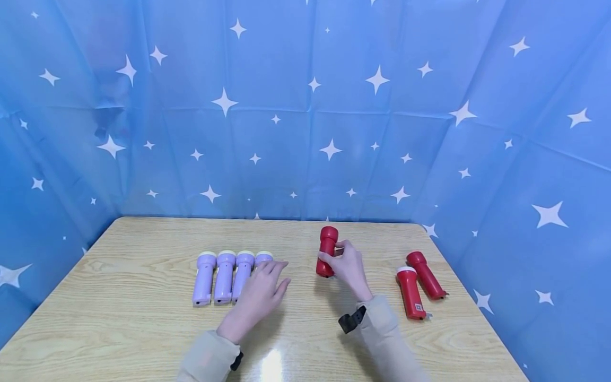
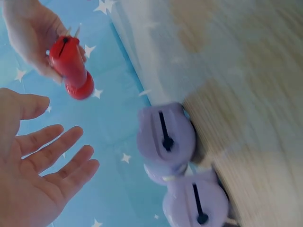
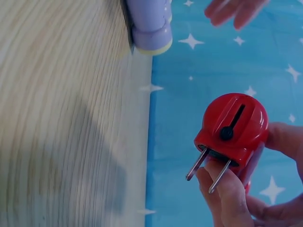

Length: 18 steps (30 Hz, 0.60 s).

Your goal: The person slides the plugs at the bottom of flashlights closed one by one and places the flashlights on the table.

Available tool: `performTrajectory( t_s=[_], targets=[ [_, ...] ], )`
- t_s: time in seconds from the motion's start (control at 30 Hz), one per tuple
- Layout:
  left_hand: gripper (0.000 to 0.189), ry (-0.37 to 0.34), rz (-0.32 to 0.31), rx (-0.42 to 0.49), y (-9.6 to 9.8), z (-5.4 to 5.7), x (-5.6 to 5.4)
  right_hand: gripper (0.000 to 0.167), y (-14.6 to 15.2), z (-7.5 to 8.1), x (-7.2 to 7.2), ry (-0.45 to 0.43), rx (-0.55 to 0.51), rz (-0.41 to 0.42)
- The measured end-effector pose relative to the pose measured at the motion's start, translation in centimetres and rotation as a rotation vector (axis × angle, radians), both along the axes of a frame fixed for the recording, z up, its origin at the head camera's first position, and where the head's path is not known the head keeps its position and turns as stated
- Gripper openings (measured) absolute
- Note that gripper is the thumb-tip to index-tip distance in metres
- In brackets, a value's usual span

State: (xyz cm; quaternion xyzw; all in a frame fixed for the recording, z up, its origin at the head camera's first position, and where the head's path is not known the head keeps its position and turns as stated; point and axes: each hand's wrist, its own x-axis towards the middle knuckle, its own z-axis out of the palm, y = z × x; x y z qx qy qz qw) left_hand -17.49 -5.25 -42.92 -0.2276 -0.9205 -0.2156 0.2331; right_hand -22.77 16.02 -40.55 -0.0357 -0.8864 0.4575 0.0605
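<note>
My right hand [image 1: 350, 265] grips a red flashlight [image 1: 327, 245] around its body, held above the table with its head pointing away. In the right wrist view, two metal plug prongs stick out of the end of that flashlight [image 3: 234, 127], below a black slider. My left hand [image 1: 258, 297] hovers with its fingers spread, holding nothing, by a row of several purple flashlights [image 1: 204, 281]; it hides part of the rightmost ones. The left wrist view shows the open palm [image 2: 47, 184] beside the slotted ends of two purple flashlights [image 2: 165, 132].
Two more red flashlights [image 1: 410, 294] lie at the right of the wooden table [image 1: 119, 297], close together; one has a white rim. A blue curtain with white stars [image 1: 305, 132] hangs behind the table's far edge and along both sides.
</note>
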Motion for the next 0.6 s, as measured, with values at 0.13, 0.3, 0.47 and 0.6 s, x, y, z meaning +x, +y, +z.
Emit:
performTrajectory(
  t_s=[0.13, 0.3, 0.47, 0.6],
  targets=[
    [0.035, 0.013, -0.011, -0.012, 0.9, 0.0, 0.2, 0.049, -0.6, 0.0, 0.4, 0.0, -0.009, 0.016],
    [0.036, 0.019, -0.007, -0.03, 1.9, -0.1, 0.5, 0.048, -1.3, -0.1, 0.6, -0.004, -0.008, 0.032],
    [0.038, -0.012, -0.002, -0.039, 2.7, -0.1, 0.6, 0.047, -1.8, -0.1, 0.7, 0.0, 0.004, 0.034],
    [0.04, -0.03, 0.009, -0.04, 3.1, 0.0, 0.6, 0.046, -2.1, -0.2, 0.9, -0.001, 0.004, 0.036]
  ],
)
